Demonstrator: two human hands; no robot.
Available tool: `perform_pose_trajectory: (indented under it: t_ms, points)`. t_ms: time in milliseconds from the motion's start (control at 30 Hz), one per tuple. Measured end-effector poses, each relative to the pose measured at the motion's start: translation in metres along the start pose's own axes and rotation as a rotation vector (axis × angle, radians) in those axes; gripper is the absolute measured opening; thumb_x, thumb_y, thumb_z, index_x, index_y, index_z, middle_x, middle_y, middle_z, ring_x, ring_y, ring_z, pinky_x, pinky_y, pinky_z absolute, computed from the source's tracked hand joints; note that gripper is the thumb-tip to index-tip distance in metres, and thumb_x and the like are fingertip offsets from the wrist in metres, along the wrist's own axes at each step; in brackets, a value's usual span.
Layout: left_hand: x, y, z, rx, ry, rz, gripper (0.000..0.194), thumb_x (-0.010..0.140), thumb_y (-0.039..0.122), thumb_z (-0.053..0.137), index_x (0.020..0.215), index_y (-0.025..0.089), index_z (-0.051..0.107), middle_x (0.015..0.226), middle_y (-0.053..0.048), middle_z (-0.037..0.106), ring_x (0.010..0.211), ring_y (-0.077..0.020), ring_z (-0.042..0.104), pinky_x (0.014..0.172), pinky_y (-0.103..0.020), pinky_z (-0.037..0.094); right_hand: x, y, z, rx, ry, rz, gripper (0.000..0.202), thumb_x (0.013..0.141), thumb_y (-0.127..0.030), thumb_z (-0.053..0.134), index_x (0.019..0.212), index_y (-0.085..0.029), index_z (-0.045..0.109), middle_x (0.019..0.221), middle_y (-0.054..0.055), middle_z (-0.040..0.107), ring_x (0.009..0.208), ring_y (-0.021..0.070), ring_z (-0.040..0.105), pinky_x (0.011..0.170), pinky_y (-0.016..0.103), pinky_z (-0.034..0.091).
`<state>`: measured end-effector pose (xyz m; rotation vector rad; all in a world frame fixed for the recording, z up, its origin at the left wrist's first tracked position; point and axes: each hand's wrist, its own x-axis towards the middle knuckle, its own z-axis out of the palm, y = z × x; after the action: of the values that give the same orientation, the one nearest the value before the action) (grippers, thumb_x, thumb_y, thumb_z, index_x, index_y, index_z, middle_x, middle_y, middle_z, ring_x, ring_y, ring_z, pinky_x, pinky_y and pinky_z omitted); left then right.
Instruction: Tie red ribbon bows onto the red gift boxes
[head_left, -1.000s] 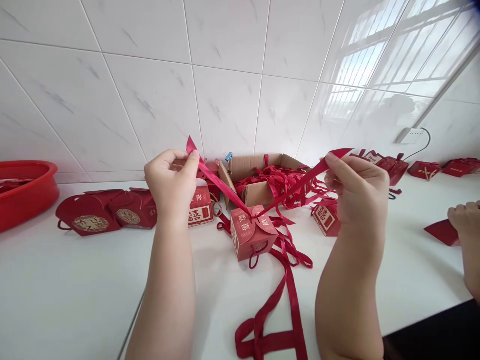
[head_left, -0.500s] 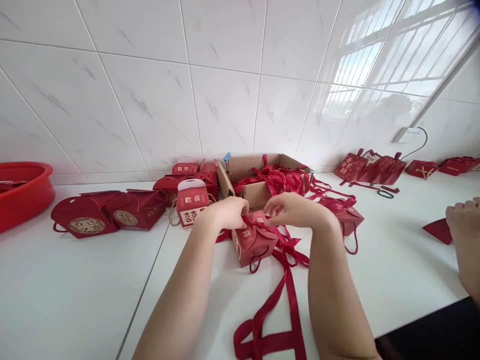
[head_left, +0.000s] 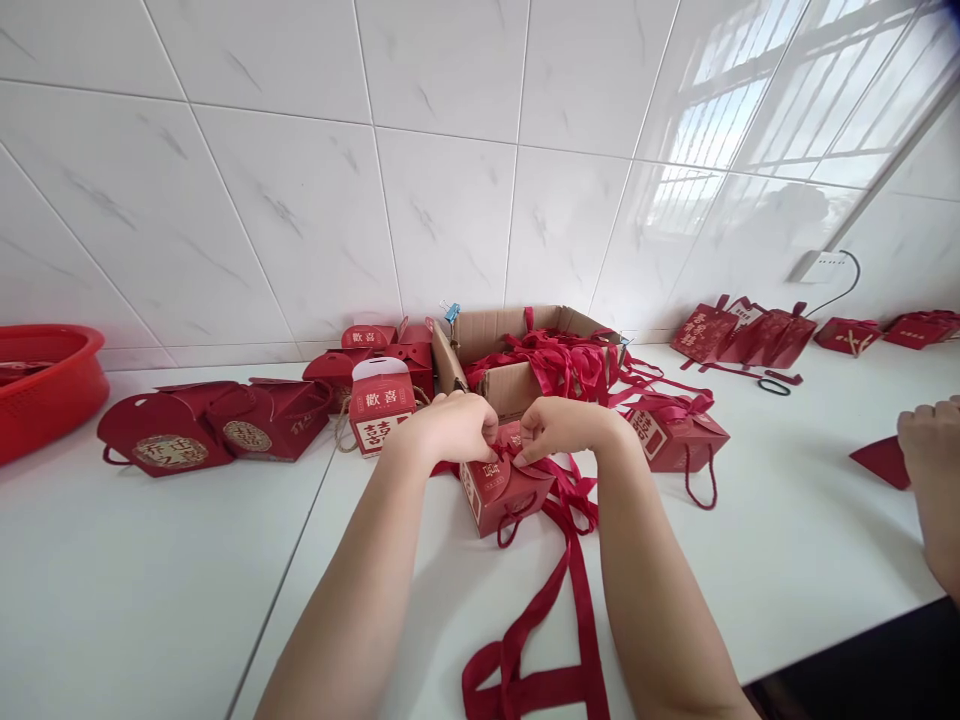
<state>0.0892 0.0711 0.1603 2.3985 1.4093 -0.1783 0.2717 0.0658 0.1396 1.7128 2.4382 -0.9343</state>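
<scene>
A small red gift box point(head_left: 510, 500) with a cord handle stands before me on the white table. Both my hands meet over its lid. My left hand point(head_left: 465, 432) pinches the dark red ribbon point(head_left: 507, 453) at the top of the box. From the other side, my right hand point(head_left: 559, 432) pinches the same ribbon, thumb and finger close together. Long ends of ribbon trail behind the box and down the table toward me. The exact knot or loop between the fingertips is partly hidden.
A cardboard carton point(head_left: 510, 388) full of red ribbons sits behind my hands. Left are several red boxes point(head_left: 172, 430) and a red plastic basin point(head_left: 52, 390). On the right stand a ribboned box point(head_left: 682, 440), scissors point(head_left: 773, 386) and another person's hand point(head_left: 930, 470) with a red piece.
My right hand has come down and left onto the ribbon, its fingers closing in a pinch. My left hand stays at the box top, and the box has hardly moved.
</scene>
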Motion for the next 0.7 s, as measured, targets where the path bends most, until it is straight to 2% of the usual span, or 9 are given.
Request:
perform_pose_trajectory:
  t_ms: [100, 200, 300, 433, 567, 700]
  points:
    - [-0.0012, 0.0039, 0.0004, -0.033, -0.058, -0.003, 0.023, 0.068, 0.043, 0.056, 0.066, 0.021, 0.051, 0.071, -0.004, 0.055, 0.061, -0.0190, 0.052, 0.047, -0.028, 0.034, -0.0018, -0.0011, -0.0007, 0.015, 0.027, -0.002, 0.031, 0.069, -0.040, 0.064, 0.058, -0.019, 0.044, 0.054, -0.005, 0.035, 0.048, 0.0074, 0.028, 0.045, 0.025, 0.019]
    - [0.0010, 0.0054, 0.0026, -0.048, -0.104, 0.012, 0.027, 0.068, 0.045, 0.057, 0.062, 0.021, 0.046, 0.066, -0.003, 0.052, 0.052, -0.0154, 0.046, 0.046, -0.028, 0.031, -0.0043, -0.0014, -0.0014, 0.077, 0.015, -0.062, 0.028, 0.071, -0.040, 0.062, 0.061, -0.019, 0.046, 0.057, -0.004, 0.040, 0.049, 0.0079, 0.032, 0.045, 0.025, 0.022]
    - [0.0044, 0.0049, 0.0058, -0.061, -0.142, 0.000, 0.026, 0.067, 0.040, 0.057, 0.060, 0.021, 0.042, 0.060, -0.001, 0.048, 0.046, -0.0136, 0.042, 0.045, -0.029, 0.029, -0.0046, 0.0014, -0.0017, 0.095, 0.006, -0.077, 0.022, 0.071, -0.038, 0.063, 0.067, -0.020, 0.051, 0.062, -0.003, 0.048, 0.053, 0.0093, 0.039, 0.046, 0.025, 0.026]
    - [0.0056, 0.0048, 0.0085, -0.058, -0.152, 0.003, 0.024, 0.065, 0.035, 0.057, 0.058, 0.021, 0.038, 0.055, 0.002, 0.039, 0.043, -0.0116, 0.034, 0.046, -0.029, 0.026, -0.0021, 0.0065, -0.0010, 0.072, 0.039, -0.033, 0.019, 0.070, -0.035, 0.066, 0.072, -0.020, 0.053, 0.068, -0.002, 0.053, 0.056, 0.0106, 0.044, 0.047, 0.025, 0.029]
    - [0.0047, 0.0068, 0.0082, -0.059, -0.162, 0.004, 0.023, 0.066, 0.038, 0.055, 0.060, 0.021, 0.041, 0.058, 0.001, 0.043, 0.045, -0.0130, 0.038, 0.047, -0.030, 0.027, -0.0022, 0.0060, -0.0004, 0.057, 0.019, -0.032, 0.022, 0.069, -0.039, 0.067, 0.074, -0.021, 0.055, 0.070, -0.001, 0.055, 0.059, 0.0116, 0.046, 0.049, 0.025, 0.031]
    - [0.0060, 0.0071, 0.0068, -0.063, -0.178, 0.013, 0.017, 0.064, 0.034, 0.055, 0.062, 0.022, 0.044, 0.061, 0.001, 0.046, 0.046, -0.0124, 0.037, 0.047, -0.029, 0.027, -0.0034, 0.0041, 0.0001, 0.045, 0.002, -0.024, 0.022, 0.071, -0.040, 0.065, 0.074, -0.021, 0.054, 0.065, -0.003, 0.049, 0.055, 0.0104, 0.041, 0.049, 0.025, 0.028]
